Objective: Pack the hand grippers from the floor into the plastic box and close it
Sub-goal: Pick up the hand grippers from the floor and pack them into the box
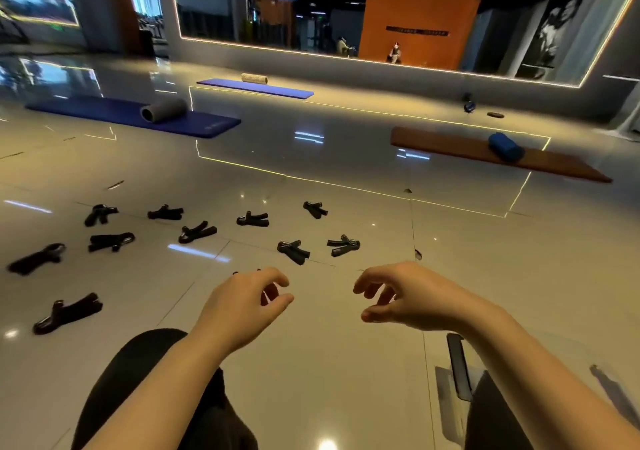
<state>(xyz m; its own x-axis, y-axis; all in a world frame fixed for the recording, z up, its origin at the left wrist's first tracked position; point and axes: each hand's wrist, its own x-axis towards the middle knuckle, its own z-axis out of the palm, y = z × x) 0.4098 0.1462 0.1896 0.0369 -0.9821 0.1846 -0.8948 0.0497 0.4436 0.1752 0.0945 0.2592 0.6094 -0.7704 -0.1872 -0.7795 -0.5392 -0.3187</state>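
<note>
Left hand (pixel 242 305) and right hand (pixel 403 297) hover above the floor (pixel 346 363), fingers loosely curled, holding nothing; clear plastic box (pixel 453 390) partly visible under right forearm, contents unclear; hand grippers (pixel 293 251) lie scattered beyond, roughly a dozen; packing seemingly not begun; mats (pixel 138 117) farther back.

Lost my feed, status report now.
Left hand and right hand open, holding nothing. Hand grippers scattered on floor, none packed. Path unobstructed.
</note>
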